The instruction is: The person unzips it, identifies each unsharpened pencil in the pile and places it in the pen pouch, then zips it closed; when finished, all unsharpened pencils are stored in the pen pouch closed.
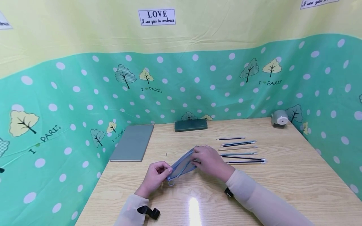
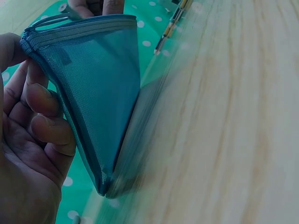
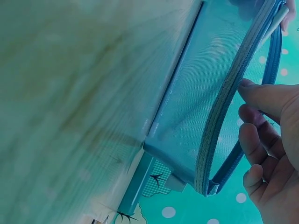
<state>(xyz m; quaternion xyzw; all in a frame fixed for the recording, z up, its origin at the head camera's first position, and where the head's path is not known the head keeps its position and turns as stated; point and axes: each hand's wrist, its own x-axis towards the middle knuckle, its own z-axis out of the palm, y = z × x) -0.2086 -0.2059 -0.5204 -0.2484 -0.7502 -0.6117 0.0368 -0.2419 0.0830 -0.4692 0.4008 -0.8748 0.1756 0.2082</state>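
Left hand point(image 1: 154, 176): fingers pinched together on the pouch's corner at the zip end.
Zip ring point(image 1: 171, 182): hanging just beside the left fingertips, on the wearer's side.
Mesh pouch point(image 1: 185, 162): blue, tilted between the two sets of fingers, mouth open; whether its bottom touches the tabletop point(image 1: 175, 141), I cannot tell.
Right hand point(image 1: 210, 161): fingers bent and the thumb slightly apart from them, at the open mouth; I cannot tell whether they clamp the edge.
Pouch handling: likely light and soft, apt to fold or sag away from the fingers; the mesh seems unlikely to slip much or break.
Pouch hold: the zip band point(image 3: 226, 93) looks stiffer than the mesh, so the corners and opposite edges of the mouth seem the surest places for fingers.
Pencils point(image 1: 238, 153): spread to the right of the right fingers.
Notebook point(image 1: 132, 142): grey, beyond the left fingers and to their left.
Dark green case point(image 1: 190, 125): straight beyond the right fingers, by the cloth point(image 1: 169, 75).
Grey sharpener point(image 1: 279, 118): farther off, right of the right fingers.
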